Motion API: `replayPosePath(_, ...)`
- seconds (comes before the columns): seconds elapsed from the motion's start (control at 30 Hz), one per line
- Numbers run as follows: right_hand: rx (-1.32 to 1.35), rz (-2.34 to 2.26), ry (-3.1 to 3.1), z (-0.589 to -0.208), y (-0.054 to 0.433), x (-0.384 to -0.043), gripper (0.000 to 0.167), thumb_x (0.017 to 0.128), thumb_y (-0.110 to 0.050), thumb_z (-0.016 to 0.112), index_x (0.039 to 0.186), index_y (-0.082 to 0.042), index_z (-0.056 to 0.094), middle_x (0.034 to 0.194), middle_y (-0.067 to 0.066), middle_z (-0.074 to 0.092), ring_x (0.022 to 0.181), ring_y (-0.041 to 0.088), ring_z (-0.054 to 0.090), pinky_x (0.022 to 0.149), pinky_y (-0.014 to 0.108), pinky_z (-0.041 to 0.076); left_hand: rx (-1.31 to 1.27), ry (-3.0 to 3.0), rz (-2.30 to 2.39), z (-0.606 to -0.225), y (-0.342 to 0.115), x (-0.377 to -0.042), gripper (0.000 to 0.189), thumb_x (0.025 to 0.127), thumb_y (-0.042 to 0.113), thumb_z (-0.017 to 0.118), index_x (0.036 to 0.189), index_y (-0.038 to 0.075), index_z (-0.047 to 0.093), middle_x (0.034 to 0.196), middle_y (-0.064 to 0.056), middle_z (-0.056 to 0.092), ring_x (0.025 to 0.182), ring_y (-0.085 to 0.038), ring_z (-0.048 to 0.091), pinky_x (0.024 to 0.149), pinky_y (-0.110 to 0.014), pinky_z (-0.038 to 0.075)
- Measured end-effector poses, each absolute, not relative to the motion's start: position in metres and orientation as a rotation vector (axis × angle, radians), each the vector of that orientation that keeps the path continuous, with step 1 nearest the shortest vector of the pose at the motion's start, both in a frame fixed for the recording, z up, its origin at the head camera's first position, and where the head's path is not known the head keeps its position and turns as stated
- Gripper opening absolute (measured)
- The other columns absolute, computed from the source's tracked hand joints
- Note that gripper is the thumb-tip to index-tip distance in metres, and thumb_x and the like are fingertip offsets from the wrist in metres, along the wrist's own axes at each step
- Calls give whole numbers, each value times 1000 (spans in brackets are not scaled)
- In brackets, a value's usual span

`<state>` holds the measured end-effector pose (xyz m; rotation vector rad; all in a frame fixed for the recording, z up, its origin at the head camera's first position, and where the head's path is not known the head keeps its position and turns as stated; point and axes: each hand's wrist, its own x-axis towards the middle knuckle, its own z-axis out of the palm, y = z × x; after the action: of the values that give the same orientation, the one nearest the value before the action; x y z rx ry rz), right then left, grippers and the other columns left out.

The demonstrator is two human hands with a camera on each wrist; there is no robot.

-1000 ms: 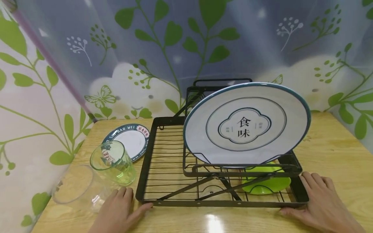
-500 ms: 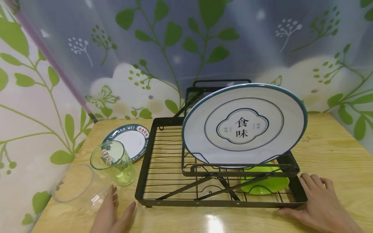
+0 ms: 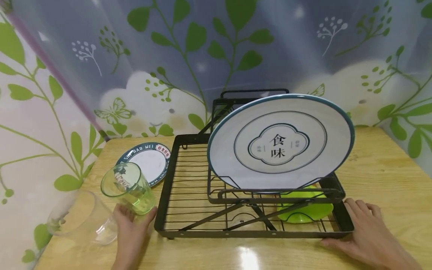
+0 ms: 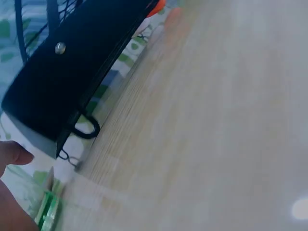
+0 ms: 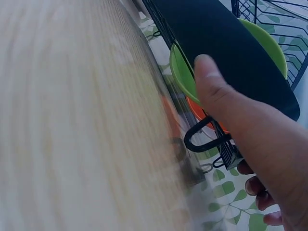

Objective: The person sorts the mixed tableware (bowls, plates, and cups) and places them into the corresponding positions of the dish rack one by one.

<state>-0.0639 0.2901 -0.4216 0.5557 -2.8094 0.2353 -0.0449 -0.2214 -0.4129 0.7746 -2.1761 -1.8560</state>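
A black wire dish rack [image 3: 249,234] stands mid-table with a large white plate [image 3: 280,108] leaning upright in its upper tier. My right hand [image 3: 368,232] grips the rack's front right corner, thumb [image 5: 211,82] on the front rail and fingers curled at the side. My left hand [image 3: 129,232] is at the base of a tilted green glass [image 3: 143,200], left of the rack. Its thumb and fingers are spread on either side of the glass, not closed round it. In the left wrist view the thumb [image 4: 14,154] shows near the rack's corner.
Left of the green glass lies a clear cup [image 3: 79,219]. Behind it a small blue-rimmed plate [image 3: 152,163] lies on the wooden table [image 3: 195,255]. A green bowl [image 3: 300,217] sits low in the rack, with an orange one [image 5: 198,109] beneath it. A patterned wall covering [image 3: 189,82] rises behind.
My left hand has let go of the rack's front left corner and moved left and forward to the green glass. The right hand stays on the rack. The rack shifts slightly left in view.
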Motion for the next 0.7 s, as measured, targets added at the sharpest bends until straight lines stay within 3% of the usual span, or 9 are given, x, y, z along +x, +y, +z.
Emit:
replayPosePath(0.13, 571, 258, -2807, -420, 289, -64, 108, 53, -71, 79, 120, 8, 47, 107, 24, 52, 100, 41, 44, 83, 55, 27, 811, -2099, -1854, -415, -224, -58, 108, 84, 10, 75, 149, 6, -11, 155, -28, 6, 141, -42, 17, 115, -50, 17)
replayPosePath(0.37, 558, 227, -2837, -420, 290, -64, 105, 54, -73, 77, 116, 6, 49, 108, 23, 52, 99, 39, 44, 84, 55, 28, 762, -2050, -1755, -419, -217, -72, 82, 81, 0, 74, 141, 0, 18, 144, -24, 35, 128, -35, 40, 110, -45, 32)
replayPosePath(0.47, 569, 241, -2818, -420, 291, -64, 104, 53, -73, 78, 116, 6, 49, 107, 23, 52, 99, 39, 44, 84, 55, 27, 740, -2041, -1754, -421, -212, -72, 77, 81, -1, 74, 139, 0, 24, 139, -20, 41, 122, -26, 45, 106, -34, 38)
replayPosePath(0.6, 593, 264, -2786, -420, 292, -65, 103, 53, -71, 79, 115, 6, 49, 107, 22, 51, 99, 40, 43, 84, 55, 27, 694, -2021, -1791, -419, -208, -69, 72, 81, -3, 73, 137, 1, 29, 135, -15, 43, 109, -12, 51, 91, -15, 45)
replayPosePath(0.7, 620, 295, -2762, -421, 291, -65, 100, 53, -69, 79, 114, 4, 49, 106, 20, 51, 99, 41, 44, 85, 56, 27, 693, -2079, -1746, -415, -209, -62, 69, 81, 0, 73, 137, 2, 32, 131, -13, 43, 98, -9, 52, 79, -11, 47)
